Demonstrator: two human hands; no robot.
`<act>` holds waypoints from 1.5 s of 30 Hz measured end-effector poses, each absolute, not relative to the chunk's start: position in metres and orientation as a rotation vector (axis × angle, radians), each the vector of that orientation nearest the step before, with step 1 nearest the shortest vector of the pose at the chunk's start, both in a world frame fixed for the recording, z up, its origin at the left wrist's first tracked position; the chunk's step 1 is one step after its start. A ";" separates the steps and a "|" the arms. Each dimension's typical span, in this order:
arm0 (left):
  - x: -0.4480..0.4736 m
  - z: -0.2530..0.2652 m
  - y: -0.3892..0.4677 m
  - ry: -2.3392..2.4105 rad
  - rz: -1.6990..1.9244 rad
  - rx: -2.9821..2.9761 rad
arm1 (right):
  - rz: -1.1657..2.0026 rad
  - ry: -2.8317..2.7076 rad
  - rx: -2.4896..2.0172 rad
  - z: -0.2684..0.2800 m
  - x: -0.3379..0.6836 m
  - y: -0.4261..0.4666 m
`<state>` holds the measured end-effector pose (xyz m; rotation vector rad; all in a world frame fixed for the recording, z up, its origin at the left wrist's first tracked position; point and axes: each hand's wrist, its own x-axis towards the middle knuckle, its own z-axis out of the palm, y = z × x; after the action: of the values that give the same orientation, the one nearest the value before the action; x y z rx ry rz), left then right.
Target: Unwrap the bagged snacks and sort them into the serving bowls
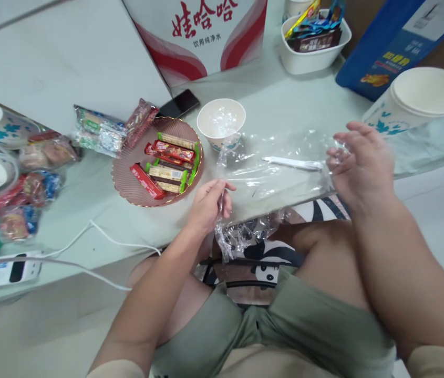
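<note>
A clear plastic bag (277, 181) stretches between my hands at the table edge, its crumpled lower part hanging over my lap. My left hand (209, 207) pinches its left end between thumb and fingers. At the right end, my right hand (359, 163), slightly blurred, has curled fingers around the film. A slim white pointed tool (295, 164) lies by the film; whether under or on it I cannot tell. Just behind stands a paper cup (222, 123) with crumpled clear plastic inside. Left of it, a pink ribbed plate (123, 181) holds several wrapped snack bars (166, 178).
Behind the plate lie a phone (180, 104) and packaged snacks (101, 131). A white cable (123, 242) crosses the left front edge. A printed carton (206, 42), a white snack tub (312, 62), a blue box (383, 52) and stacked paper cups (411, 102) stand farther back.
</note>
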<state>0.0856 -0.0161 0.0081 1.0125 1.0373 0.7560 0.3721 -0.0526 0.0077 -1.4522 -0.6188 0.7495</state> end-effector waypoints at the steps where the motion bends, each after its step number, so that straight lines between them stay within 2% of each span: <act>1: 0.086 0.009 -0.015 1.003 0.782 0.958 | 0.791 -0.583 -1.398 0.010 0.370 -0.055; 7: 0.089 0.011 -0.010 0.962 0.875 0.831 | 1.183 -0.827 -1.395 0.015 0.333 -0.069; 16: 0.082 0.000 -0.007 1.150 0.798 1.170 | 0.855 -0.900 -1.764 0.036 0.341 -0.076; 23: 0.084 0.005 -0.009 1.007 0.567 1.093 | 0.819 -0.784 -1.900 0.040 0.358 -0.087; 30: 0.091 0.000 -0.007 1.022 0.984 0.864 | 0.709 -0.571 -1.710 0.039 0.368 -0.088; 36: 0.100 -0.014 -0.009 0.945 0.852 1.004 | 1.043 -0.543 -1.718 0.044 0.364 -0.092; 45: 0.108 -0.015 0.001 0.809 0.479 1.269 | 1.551 -0.716 -1.416 0.056 0.355 -0.106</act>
<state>0.1084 0.0007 -0.0150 1.2690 0.8091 0.4793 0.3551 -0.1060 0.0565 -1.4160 -0.7158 1.5511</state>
